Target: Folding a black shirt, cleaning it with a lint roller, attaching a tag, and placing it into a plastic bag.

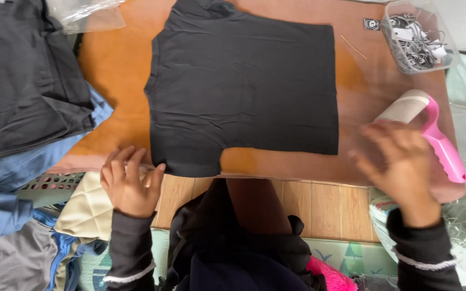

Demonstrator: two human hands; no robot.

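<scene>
- my left hand (pixel 130 183), open and flat, pins the black shirt (pixel 244 86) at its edge on the desk (pixel 114 64).
- my right hand (pixel 400 161), open and empty, hovers beside the pink lint roller (pixel 432 129); best gripped by its handle.

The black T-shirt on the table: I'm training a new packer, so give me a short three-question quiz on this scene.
1. True or false: the black T-shirt lies spread flat on the orange table.
2. Which hand is next to the pink lint roller? A) left hand B) right hand
3. What does the left hand rest beside?

Key:
1. True.
2. B: the right hand, blurred, is just in front of the roller; contact cannot be told.
3. The near sleeve of the T-shirt, at the table's front edge; its thumb seems to touch the cloth.
</scene>
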